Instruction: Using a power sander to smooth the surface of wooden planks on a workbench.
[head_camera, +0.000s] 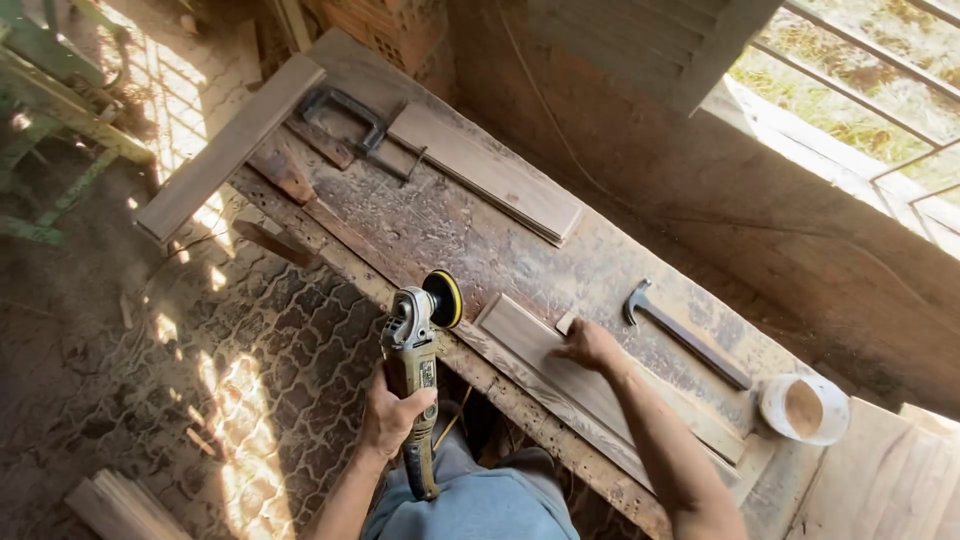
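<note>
My left hand (392, 408) grips the body of an angle grinder (415, 350) with a yellow-edged black sanding disc at its front. The disc hovers at the near edge of the wooden workbench (450, 235), just left of a flat wooden board (590, 385). My right hand (588, 345) rests palm down on the far upper part of that board, pressing it to the bench. The board lies lengthwise along the bench in front of me.
A claw hammer (685, 332) lies beyond the board. A white bucket (805, 408) stands at the right end. Farther left sit another board (485, 168), a metal C-clamp (345, 112) and a long plank (230, 148). Patterned floor lies to the left.
</note>
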